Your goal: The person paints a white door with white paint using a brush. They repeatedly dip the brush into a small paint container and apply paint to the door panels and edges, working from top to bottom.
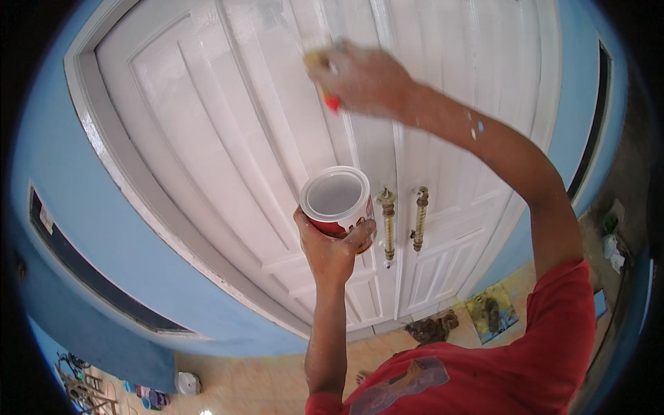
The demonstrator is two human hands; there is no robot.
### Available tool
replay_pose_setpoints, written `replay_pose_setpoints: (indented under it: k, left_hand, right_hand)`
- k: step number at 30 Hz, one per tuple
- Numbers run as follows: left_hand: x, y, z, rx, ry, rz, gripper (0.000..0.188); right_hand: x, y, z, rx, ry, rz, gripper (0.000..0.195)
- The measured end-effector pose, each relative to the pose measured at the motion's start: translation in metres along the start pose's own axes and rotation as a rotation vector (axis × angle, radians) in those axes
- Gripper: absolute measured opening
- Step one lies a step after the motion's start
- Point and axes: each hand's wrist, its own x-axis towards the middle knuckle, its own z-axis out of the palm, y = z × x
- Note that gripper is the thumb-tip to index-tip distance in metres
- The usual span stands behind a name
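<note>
My left hand (pixel 332 254) grips a paint can (pixel 346 228) from below and the sides, with its open mouth tilted up; pale paint shows inside. Raised against the panelled white double door (pixel 270 129), my right hand (pixel 363 78) is blurred. It holds a paintbrush (pixel 317 61) whose yellowish part shows past the fingers and whose red end (pixel 331 101) points down; the bristle tip cannot be made out. Fresh-looking glossy streaks lie on the upper left door leaf. Two brass pull handles (pixel 388 223) (pixel 420 219) stand right of the can.
Light blue walls (pixel 98 207) flank the white door frame (pixel 98 140). On the tiled floor (pixel 249 378) lie a crumpled dark cloth (pixel 431 327) and a yellow-stained board (pixel 492 312). A white bucket (pixel 188 383) and several containers (pixel 151 398) stand at lower left.
</note>
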Motion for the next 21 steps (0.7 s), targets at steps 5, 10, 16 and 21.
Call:
replay_pose_setpoints:
  k: [5, 10, 16, 21]
  left_hand:
    - [-0.027, -0.009, -0.018, -0.008, 0.044, -0.066, 0.099]
    - [-0.048, -0.02, -0.03, 0.141, 0.07, -0.078, 0.096]
    - [-0.057, -0.028, -0.029, 0.053, 0.066, -0.151, 0.095]
    - [-0.06, -0.031, -0.032, 0.052, 0.069, -0.117, 0.094]
  right_hand:
    - [-0.093, -0.093, -0.02, 0.265, -0.376, -0.048, 0.013]
    - [-0.094, -0.087, -0.035, 0.593, -0.481, 0.214, 0.012]
    - [0.012, 0.023, -0.033, 0.259, -0.202, 0.359, 0.013]
    - [0.028, 0.037, -0.054, 0.057, -0.091, 0.136, 0.009]
